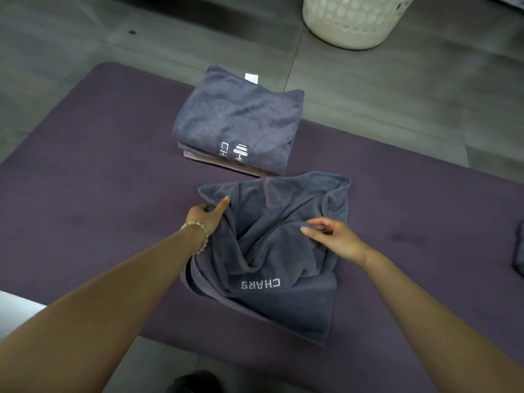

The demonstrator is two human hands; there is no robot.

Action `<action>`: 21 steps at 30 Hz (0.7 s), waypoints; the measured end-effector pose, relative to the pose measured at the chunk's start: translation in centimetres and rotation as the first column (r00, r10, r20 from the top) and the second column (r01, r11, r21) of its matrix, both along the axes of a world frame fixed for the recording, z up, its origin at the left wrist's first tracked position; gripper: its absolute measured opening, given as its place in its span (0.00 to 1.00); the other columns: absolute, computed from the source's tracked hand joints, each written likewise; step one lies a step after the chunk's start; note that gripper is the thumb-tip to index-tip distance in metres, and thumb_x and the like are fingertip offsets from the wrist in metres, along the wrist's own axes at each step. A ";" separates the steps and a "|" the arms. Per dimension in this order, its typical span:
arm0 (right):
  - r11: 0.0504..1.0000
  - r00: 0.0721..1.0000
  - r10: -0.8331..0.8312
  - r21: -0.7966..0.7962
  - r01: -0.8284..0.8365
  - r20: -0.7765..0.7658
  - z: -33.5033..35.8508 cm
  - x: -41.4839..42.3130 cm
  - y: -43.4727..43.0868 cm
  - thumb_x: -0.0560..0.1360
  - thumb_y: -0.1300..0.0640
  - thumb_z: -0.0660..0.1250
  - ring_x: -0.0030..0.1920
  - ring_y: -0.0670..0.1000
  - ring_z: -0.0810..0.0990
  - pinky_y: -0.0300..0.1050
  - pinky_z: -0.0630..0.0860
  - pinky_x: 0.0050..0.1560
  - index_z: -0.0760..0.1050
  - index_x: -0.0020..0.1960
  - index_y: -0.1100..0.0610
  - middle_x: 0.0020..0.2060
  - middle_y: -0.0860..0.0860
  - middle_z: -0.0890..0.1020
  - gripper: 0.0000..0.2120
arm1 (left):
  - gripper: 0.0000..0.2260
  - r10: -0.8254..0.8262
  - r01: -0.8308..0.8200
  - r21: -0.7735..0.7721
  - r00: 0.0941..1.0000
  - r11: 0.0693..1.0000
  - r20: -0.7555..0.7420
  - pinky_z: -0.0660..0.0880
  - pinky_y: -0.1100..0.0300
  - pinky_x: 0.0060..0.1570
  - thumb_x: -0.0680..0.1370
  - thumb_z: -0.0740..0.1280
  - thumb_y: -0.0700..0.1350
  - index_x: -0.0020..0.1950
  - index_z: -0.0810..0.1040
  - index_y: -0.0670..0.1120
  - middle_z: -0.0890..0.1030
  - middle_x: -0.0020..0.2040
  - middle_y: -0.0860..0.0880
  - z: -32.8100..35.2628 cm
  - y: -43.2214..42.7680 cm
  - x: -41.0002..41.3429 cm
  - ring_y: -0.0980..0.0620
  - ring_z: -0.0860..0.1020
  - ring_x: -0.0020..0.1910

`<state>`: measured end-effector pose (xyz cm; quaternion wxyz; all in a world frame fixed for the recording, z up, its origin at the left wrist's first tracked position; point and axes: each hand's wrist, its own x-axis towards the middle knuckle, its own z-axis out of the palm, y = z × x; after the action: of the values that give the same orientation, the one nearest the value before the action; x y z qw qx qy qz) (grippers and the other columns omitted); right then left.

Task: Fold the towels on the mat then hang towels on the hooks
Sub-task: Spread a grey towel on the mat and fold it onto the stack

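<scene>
You are in the folding step, partway through one towel. Your left hand [208,215] grasps the left edge of the loose towel [278,302]. The thumb lies over the cloth, the lower fingers are tucked into it, and the forefinger runs straight along the hem. Your right hand [336,238] seems to pinch a ridge of the same towel between thumb and fingertips, just right of the bunched middle.

Between your two grips the cloth is twisted into deep creases. Beyond them its far edge lies flatter on the mat [99,180]. On your side of them the lettered part lies close to the mat's near edge.

Just past that far edge, beyond your left grip, sits the stack of folded towels [238,123]. A laundry basket [354,24] stands well beyond it on the floor. Well off to the right of your right grip, a bit of another grey cloth [519,253] shows at the frame's edge.

The next move likely calls for drawing your grips apart to pull the twist flat, so that the edges can meet squarely in a fold. No hooks are in view, so the hanging step looks some way off.
</scene>
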<state>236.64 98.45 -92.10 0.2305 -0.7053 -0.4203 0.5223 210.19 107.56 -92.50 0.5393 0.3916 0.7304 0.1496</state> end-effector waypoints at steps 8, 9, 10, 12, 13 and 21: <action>0.999 0.989 -0.006 0.033 0.011 -0.145 2.2 1.3 -0.7 0.72 0.52 0.70 0.33 0.40 0.73 0.34 0.71 0.40 0.73 0.38 0.55 0.30 0.45 0.76 0.10 | 0.23 0.017 -0.022 0.022 0.975 1.000 0.220 0.73 0.57 0.59 0.73 0.73 0.49 0.65 0.74 0.44 0.78 0.59 0.47 0.6 0.8 0.2 0.48 0.77 0.55; 0.997 0.970 -0.050 0.048 0.063 -0.236 2.7 0.9 -0.5 0.70 0.49 0.72 0.35 0.40 0.75 0.35 0.73 0.42 0.75 0.39 0.55 0.31 0.45 0.78 0.10 | 0.22 -0.023 0.019 0.018 0.967 1.000 0.254 0.74 0.56 0.58 0.72 0.73 0.49 0.64 0.75 0.46 0.79 0.58 0.47 0.9 0.7 0.5 0.49 0.78 0.54; 0.992 0.941 -0.089 0.052 0.112 -0.325 3.4 0.5 -0.3 0.66 0.45 0.75 0.36 0.41 0.76 0.36 0.75 0.44 0.76 0.41 0.55 0.33 0.45 0.79 0.15 | 0.20 -0.059 0.058 0.012 0.955 0.998 0.290 0.75 0.55 0.58 0.72 0.73 0.51 0.62 0.76 0.47 0.80 0.57 0.48 1.2 0.4 0.8 0.50 0.79 0.54; 0.984 0.879 -0.119 0.060 0.165 -0.462 4.6 -0.2 0.0 0.56 0.40 0.79 0.37 0.42 0.79 0.34 0.76 0.42 0.80 0.41 0.54 0.35 0.47 0.80 0.22 | 0.17 -0.125 0.134 0.001 0.924 0.991 0.361 0.75 0.54 0.59 0.72 0.72 0.54 0.58 0.79 0.49 0.83 0.54 0.49 2.0 -0.2 1.4 0.51 0.81 0.52; 0.984 0.863 -0.106 0.073 0.163 -0.495 5.2 -0.7 0.1 0.55 0.41 0.80 0.38 0.42 0.80 0.33 0.76 0.42 0.81 0.41 0.53 0.35 0.47 0.82 0.22 | 0.16 -0.152 0.162 0.006 0.908 0.987 0.390 0.75 0.54 0.59 0.73 0.70 0.55 0.57 0.80 0.50 0.84 0.53 0.50 2.4 -0.5 1.6 0.52 0.81 0.52; 0.935 0.923 0.281 0.293 -0.201 -0.264 9.8 -3.0 0.5 0.72 0.57 0.69 0.48 0.39 0.81 0.29 0.73 0.50 0.82 0.49 0.51 0.44 0.43 0.85 0.07 | 0.10 -0.442 0.421 0.158 0.759 0.893 0.478 0.76 0.62 0.55 0.80 0.62 0.47 0.55 0.81 0.46 0.84 0.51 0.49 6.0 -2.6 4.4 0.53 0.81 0.53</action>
<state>233.63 98.98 -82.29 0.3159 -0.5233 -0.5292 0.5884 214.63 104.94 -86.49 0.7217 0.5073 0.4518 0.1327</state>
